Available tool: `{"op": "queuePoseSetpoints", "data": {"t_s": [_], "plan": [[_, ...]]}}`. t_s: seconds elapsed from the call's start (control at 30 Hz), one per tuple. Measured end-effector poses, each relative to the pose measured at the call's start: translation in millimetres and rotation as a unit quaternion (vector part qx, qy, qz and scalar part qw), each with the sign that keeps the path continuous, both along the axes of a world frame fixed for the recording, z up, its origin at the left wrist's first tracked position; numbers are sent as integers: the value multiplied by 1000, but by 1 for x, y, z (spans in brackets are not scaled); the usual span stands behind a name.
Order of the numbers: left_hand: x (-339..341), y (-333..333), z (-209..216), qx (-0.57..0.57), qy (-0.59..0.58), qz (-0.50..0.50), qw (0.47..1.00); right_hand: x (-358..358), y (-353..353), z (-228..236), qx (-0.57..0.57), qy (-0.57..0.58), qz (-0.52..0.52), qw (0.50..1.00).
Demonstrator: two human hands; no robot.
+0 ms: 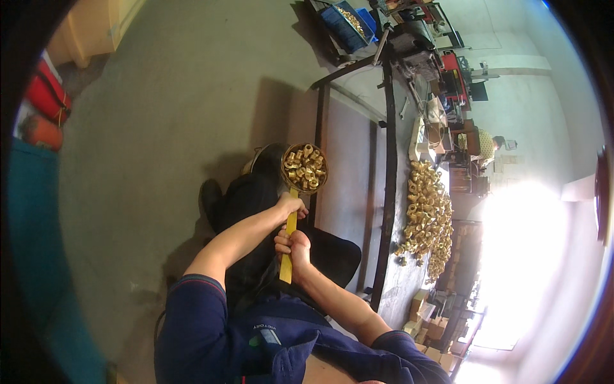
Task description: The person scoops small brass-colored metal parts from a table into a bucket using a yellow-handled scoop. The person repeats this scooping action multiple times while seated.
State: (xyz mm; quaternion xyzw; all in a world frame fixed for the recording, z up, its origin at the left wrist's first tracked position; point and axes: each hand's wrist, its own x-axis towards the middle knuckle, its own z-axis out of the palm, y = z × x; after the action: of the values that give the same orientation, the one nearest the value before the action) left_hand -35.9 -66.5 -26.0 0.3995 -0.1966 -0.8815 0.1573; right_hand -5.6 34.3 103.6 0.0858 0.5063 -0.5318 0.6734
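Observation:
Both my hands are wrapped round the flat yellow handle of a round, pan-like scoop (284, 168). My left hand (292, 204) grips it close to the bowl, and my right hand (295, 244) is closed lower down, nearer my body. The handle's free end (286, 272) sticks out below my right fist. Small brass fittings (306, 168) fill the bowl, which is held out beyond my knees. On the workbench to the right lies a large heap of similar brass fittings (425, 208), apart from my hands.
The workbench (398, 281) has a dark frame edge (389, 166) along my right. A wrench (404, 108) lies on it, near a machine (414, 45). Beyond stands a blue bin (345, 27) of brass parts. Cardboard boxes (437, 328) are low right; another person (487, 146) is far off.

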Motion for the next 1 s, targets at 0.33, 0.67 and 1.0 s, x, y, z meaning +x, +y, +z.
{"op": "queuePoseSetpoints", "data": {"t_s": [0.33,0.67,1.0], "plan": [[0,0,3,10,0,12,1000,-1,-1,0,2,-8,-9,1000],[4,-1,4,7,-12,9,1000,1,-1,-1,15,9,12,1000],[-10,4,-8,30,26,13,999,-21,6,-13,-17,-32,-19,999]]}}
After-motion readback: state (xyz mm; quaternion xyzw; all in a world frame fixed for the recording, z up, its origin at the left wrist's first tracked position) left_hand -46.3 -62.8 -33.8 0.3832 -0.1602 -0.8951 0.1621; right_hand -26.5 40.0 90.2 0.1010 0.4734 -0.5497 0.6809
